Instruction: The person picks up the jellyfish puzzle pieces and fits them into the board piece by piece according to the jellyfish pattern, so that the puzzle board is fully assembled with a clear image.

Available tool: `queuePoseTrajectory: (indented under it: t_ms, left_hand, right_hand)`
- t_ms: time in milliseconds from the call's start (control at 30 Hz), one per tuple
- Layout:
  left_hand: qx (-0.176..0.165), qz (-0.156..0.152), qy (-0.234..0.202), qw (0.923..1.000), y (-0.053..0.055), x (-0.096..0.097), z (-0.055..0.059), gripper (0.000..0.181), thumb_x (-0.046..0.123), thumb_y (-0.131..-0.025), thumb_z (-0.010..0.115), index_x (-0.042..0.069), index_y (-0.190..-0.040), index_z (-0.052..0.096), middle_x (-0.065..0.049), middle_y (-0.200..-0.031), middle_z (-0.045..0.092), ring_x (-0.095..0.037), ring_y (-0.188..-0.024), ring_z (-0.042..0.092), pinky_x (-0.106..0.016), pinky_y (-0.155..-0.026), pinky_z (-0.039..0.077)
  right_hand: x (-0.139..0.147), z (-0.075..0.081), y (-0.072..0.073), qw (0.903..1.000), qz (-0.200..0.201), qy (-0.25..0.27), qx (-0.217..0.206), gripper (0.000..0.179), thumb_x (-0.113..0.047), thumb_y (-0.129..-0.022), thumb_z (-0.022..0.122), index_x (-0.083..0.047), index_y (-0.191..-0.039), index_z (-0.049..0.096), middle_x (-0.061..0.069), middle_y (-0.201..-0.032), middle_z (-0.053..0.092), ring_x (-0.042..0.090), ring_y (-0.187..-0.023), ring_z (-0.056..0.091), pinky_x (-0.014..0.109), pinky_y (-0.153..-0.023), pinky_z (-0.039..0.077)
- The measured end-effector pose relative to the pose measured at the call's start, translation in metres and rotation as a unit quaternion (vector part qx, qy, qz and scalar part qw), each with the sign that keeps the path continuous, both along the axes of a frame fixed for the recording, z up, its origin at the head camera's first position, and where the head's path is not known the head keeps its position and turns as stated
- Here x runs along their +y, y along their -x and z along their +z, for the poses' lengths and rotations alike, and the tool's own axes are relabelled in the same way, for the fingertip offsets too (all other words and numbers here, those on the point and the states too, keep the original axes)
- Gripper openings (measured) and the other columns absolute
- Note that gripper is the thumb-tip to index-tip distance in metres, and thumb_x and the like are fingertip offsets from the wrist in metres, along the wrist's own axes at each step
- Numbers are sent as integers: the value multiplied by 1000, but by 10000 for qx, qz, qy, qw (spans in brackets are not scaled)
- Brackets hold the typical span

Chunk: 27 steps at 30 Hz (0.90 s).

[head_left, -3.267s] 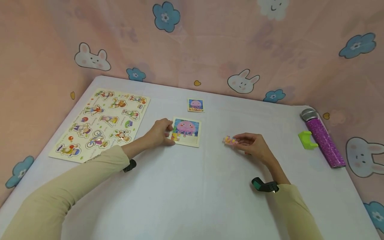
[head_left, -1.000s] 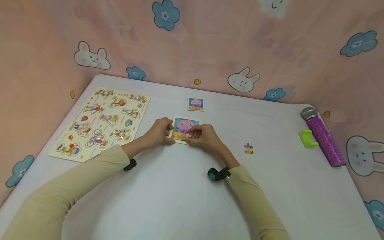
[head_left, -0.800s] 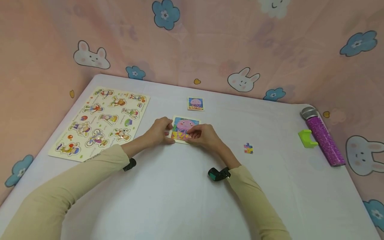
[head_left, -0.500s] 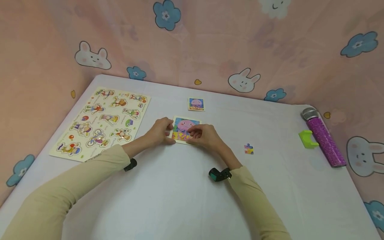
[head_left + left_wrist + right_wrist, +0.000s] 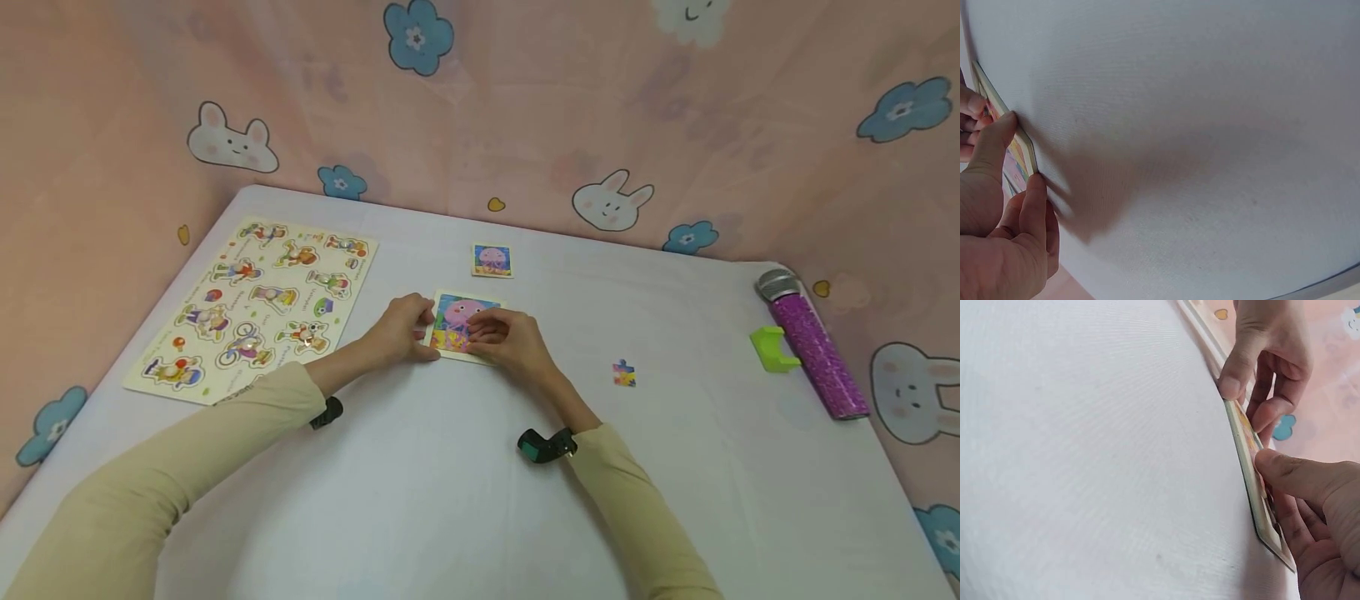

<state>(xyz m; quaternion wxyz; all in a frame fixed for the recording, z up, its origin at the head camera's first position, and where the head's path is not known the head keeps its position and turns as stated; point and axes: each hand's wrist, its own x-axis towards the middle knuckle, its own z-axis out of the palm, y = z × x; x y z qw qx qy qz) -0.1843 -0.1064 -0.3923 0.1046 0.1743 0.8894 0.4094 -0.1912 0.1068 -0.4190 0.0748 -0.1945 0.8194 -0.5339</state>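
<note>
A small square jigsaw puzzle point(image 5: 457, 310) with a pink jellyfish picture lies in its pale frame on the white table. My left hand point(image 5: 393, 333) grips its left edge, thumb at the near corner and fingers farther back. Over the lower right part, my right hand point(image 5: 521, 346) pinches a puzzle piece, mostly hidden behind the fingers. In the right wrist view, the right thumb point(image 5: 1279, 464) is right at the near side of the frame point(image 5: 1246, 465). One loose puzzle piece point(image 5: 624, 373), yellow, pink and blue, lies to the right of that hand.
A small jellyfish picture card point(image 5: 492, 260) lies behind the puzzle. A large board of cartoon figures point(image 5: 262, 304) covers the table's left side, partly under the left forearm. On the right lie a purple glitter microphone point(image 5: 817, 350) and a green plastic block point(image 5: 772, 348).
My right hand has carried its piece left from the open table to the puzzle's lower right, uncovering the loose piece. It has shifted slightly in the last half second. My left hand stays put.
</note>
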Motion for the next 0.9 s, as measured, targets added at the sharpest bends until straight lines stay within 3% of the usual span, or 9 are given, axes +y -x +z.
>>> queuePoseTrajectory:
  t_ms: [267, 533, 667, 900]
  left_hand:
    - [35, 19, 53, 10000, 0, 0, 0, 50, -4, -68, 82, -13, -108, 53, -22, -104, 55, -31, -98, 51, -34, -84, 53]
    - [-61, 44, 6, 10000, -2, 2, 1, 46, -6, -69, 81, -13, -105, 53, -23, -106, 54, -31, -99, 52, -33, -84, 54]
    - [-85, 59, 70, 9999, 0, 2, 1, 49, -5, -69, 81, -12, -108, 53, -21, -106, 54, -30, -99, 51, -34, -85, 53]
    - [-54, 27, 103, 9999, -1, 1, 2, 48, -4, -70, 81, -11, -107, 52, -21, -106, 54, -30, -100, 50, -34, -86, 53]
  right_hand:
    - [-4, 3, 1, 9995, -34, -313, -103, 30, 4, -77, 75, 7, -106, 65, 17, -97, 69, 21, -83, 67, 22, -74, 56]
    - [4, 4, -1, 9967, -181, 433, -667, 35, 7, -80, 72, 9, -113, 62, 22, -104, 66, 26, -90, 65, 22, -79, 55]
    - [12, 4, -2, 9957, -303, 617, -624, 36, 8, -81, 71, 9, -115, 61, 24, -106, 64, 28, -92, 64, 21, -81, 54]
    - [31, 3, -5, 9942, -632, 604, -633, 36, 4, -82, 71, 6, -116, 61, 21, -107, 64, 16, -90, 62, 20, -81, 54]
